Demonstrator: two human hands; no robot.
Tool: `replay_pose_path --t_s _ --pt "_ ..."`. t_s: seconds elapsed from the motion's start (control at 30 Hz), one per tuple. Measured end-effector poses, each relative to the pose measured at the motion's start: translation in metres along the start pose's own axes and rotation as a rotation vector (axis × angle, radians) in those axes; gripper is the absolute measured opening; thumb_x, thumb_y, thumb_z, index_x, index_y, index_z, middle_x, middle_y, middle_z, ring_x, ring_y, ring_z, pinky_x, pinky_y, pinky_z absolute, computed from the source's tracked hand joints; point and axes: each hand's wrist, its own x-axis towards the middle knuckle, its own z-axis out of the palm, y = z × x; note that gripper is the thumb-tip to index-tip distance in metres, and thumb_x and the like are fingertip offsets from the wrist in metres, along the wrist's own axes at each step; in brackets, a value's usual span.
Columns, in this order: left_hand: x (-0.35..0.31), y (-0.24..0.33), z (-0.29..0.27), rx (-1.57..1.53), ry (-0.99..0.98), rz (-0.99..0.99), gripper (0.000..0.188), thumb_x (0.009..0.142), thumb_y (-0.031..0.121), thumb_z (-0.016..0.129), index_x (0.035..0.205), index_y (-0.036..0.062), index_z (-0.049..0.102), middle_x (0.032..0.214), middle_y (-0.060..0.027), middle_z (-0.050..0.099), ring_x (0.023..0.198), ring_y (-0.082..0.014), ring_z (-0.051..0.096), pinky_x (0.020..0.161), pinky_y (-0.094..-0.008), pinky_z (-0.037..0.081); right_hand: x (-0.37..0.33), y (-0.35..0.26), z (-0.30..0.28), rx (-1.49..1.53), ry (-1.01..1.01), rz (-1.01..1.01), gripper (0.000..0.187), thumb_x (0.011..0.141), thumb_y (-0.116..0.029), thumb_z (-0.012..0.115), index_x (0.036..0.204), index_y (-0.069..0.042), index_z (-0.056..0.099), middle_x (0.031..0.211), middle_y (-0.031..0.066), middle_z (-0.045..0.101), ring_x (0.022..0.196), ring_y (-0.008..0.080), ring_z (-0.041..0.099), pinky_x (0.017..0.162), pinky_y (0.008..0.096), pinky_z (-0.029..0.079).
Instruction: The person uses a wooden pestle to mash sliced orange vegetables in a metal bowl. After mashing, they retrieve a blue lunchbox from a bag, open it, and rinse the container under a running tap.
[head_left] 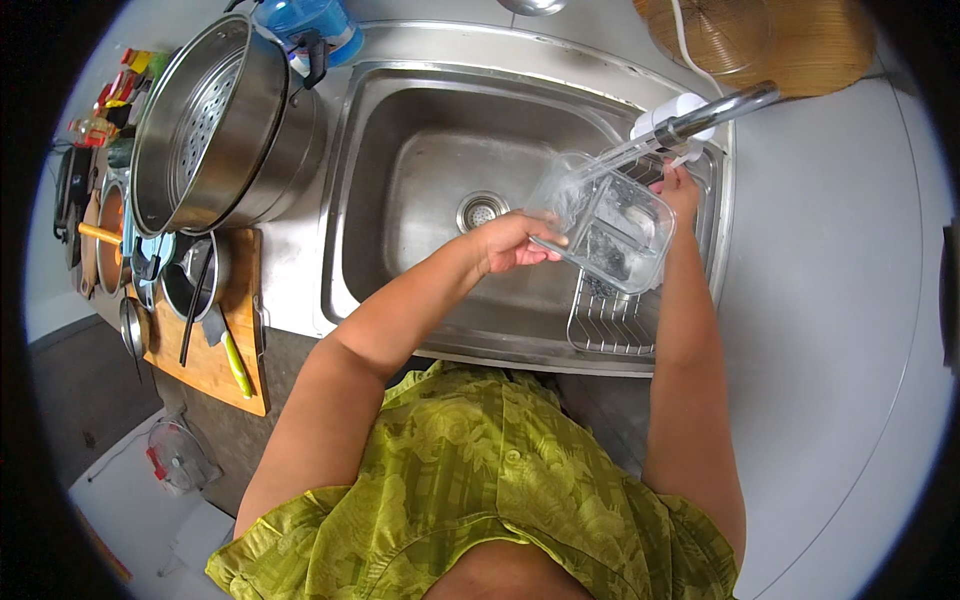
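Observation:
My left hand [515, 242] is closed on the near-left rim of a clear divided food container [622, 232], which is tilted over the right part of the sink. Water [600, 165] streams from the faucet [715, 115] into the container and splashes in its compartments. Beyond the container's right side, my right hand [678, 190] reaches up to the small white faucet handle [684, 157] below the spout. Its fingers look bent around that handle, partly hidden. Below the container, a wire drying rack [612, 325] sits along the right side of the sink.
The steel sink [410, 220] has a drain [482, 212] in its floor. At left stand a large steamer pot [200, 130] and a cutting board [250, 300] with a saucepan [190, 290] and a green-handled knife [237, 365]. A blue bottle [325, 30] stands behind; a wooden round board [815, 45] lies far right.

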Motion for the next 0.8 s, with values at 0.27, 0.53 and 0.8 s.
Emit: replay_pose_path --t_s 0.27,0.53,0.8 --pt "-0.001 0.014 -0.009 0.083 0.075 0.171 0.046 0.083 -0.003 0.054 0.128 0.0018 0.044 0.109 -0.0144 0.063 0.076 -0.0187 0.068 0.055 -0.0184 0.054 -0.002 0.002 -0.004 -0.077 0.068 -0.26 0.021 0.089 -0.018 0.058 0.101 -0.003 0.068 0.07 0.0122 0.065 0.058 0.0167 0.063 0.055 0.0315 0.048" --pt "-0.012 -0.006 -0.005 0.029 0.155 0.145 0.05 0.082 -0.003 0.054 0.131 0.0019 0.042 0.107 -0.0147 0.063 0.076 -0.0184 0.067 0.057 -0.0184 0.056 -0.003 -0.006 -0.006 -0.01 -0.024 -0.129 0.023 0.091 -0.02 0.056 0.104 -0.004 0.066 0.072 0.0118 0.065 0.055 0.0153 0.062 0.049 0.0295 0.048" --pt "-0.036 0.004 -0.016 0.019 0.247 0.1 0.051 0.086 -0.002 0.051 0.134 0.0031 0.037 0.111 -0.0156 0.062 0.085 -0.0194 0.066 0.063 -0.0204 0.056 -0.011 -0.022 -0.005 0.012 -0.068 0.028 0.024 0.093 -0.02 0.053 0.106 -0.004 0.064 0.062 0.0082 0.062 0.046 0.0121 0.055 0.041 0.0255 0.044"
